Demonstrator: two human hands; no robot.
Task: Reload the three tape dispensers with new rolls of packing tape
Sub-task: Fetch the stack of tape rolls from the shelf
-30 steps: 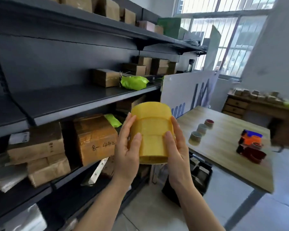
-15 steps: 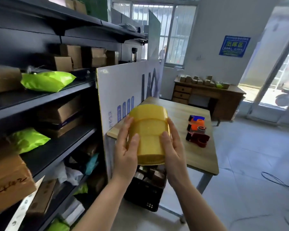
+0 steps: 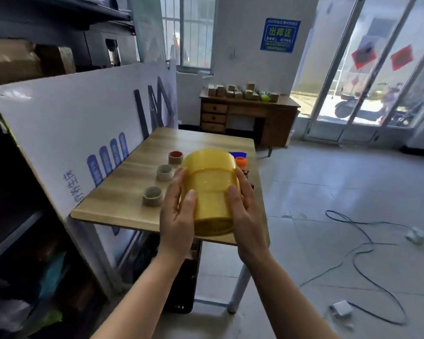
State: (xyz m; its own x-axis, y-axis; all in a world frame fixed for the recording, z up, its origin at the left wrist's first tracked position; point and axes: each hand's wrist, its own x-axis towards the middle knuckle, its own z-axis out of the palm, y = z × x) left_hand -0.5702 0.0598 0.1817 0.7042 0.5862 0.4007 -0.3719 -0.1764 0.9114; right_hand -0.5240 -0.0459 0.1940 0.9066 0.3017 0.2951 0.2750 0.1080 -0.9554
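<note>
I hold a stack of yellow packing tape rolls (image 3: 209, 189) in front of me, above the near edge of the wooden table (image 3: 123, 199). My left hand (image 3: 178, 214) grips its left side and my right hand (image 3: 246, 211) grips its right side. Three empty cardboard tape cores (image 3: 152, 196) (image 3: 164, 172) (image 3: 175, 157) stand in a row on the table. The tape dispensers (image 3: 240, 161), orange, blue and red, lie behind the stack and are mostly hidden by it.
A white printed board (image 3: 66, 133) leans along the table's left side, with dark shelving (image 3: 15, 216) beside it. A black crate (image 3: 181, 285) sits under the table. Cables (image 3: 357, 245) trail over the tiled floor at right. A wooden desk (image 3: 247, 116) stands at the back wall.
I have turned away from the shelves toward the table, carrying the yellow stack in both hands. The table is now closer and directly ahead. My grip is unchanged.
</note>
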